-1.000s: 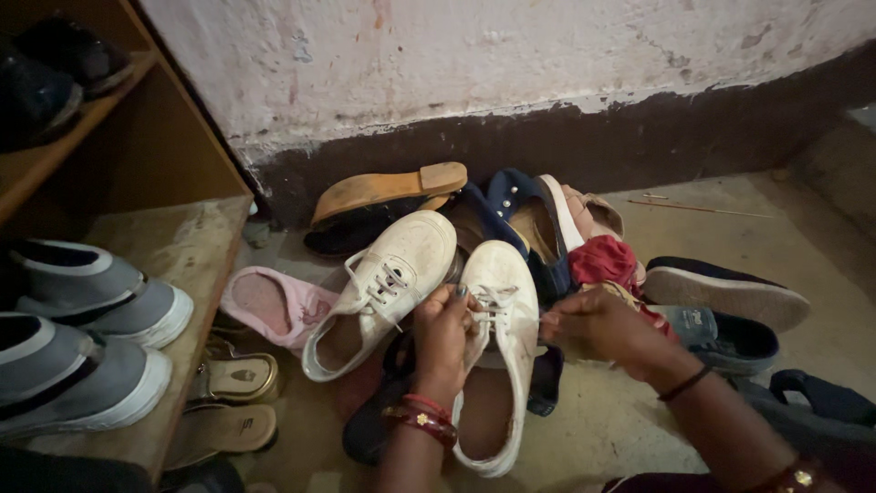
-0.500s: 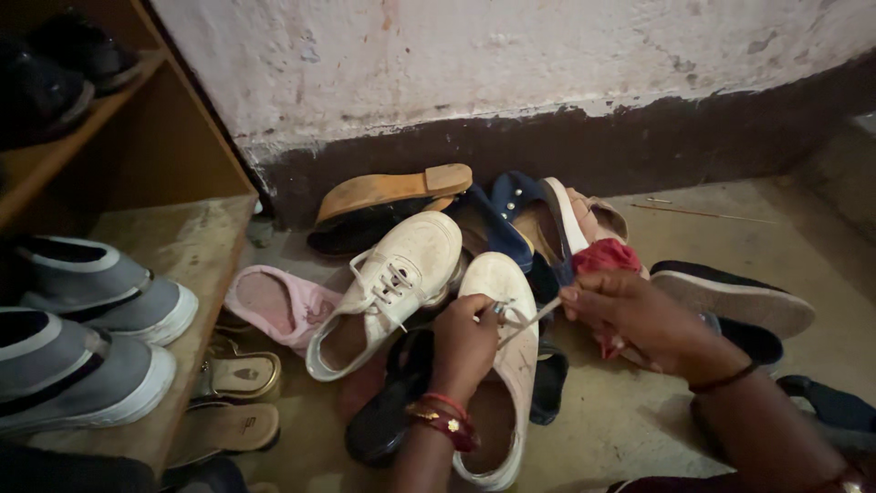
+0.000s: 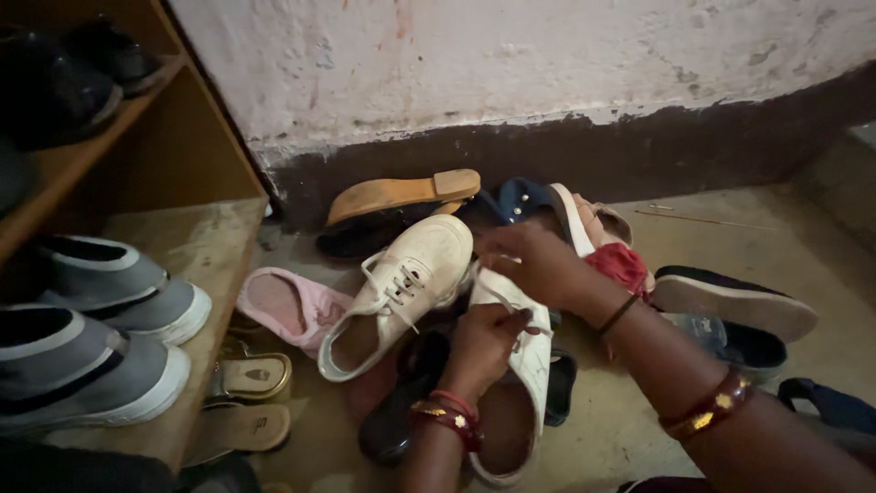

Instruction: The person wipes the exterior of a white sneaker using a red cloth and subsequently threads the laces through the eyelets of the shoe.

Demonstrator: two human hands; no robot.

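A white lace-up sneaker [image 3: 527, 365] lies on a pile of footwear on the floor. My left hand [image 3: 484, 342] pinches its lace at the eyelets. Above the shoe's toe, my right hand [image 3: 534, 260] reaches across and grips the other end of the lace. The matching white sneaker [image 3: 401, 278] lies just left of it, laces loose, untouched.
A wooden rack [image 3: 182, 246] at left holds two grey slip-on shoes [image 3: 100, 319] and dark shoes above. Around the sneakers lie a pink slipper [image 3: 287, 306], tan sandals [image 3: 246, 402], a wooden-soled sandal [image 3: 401, 194], a red cloth shoe [image 3: 623, 265] and dark shoes [image 3: 730, 306]. A wall runs behind.
My right hand swung from the right side of the sneaker to above its toe, pulling the lace along. My left hand stayed on the lace at the eyelets.
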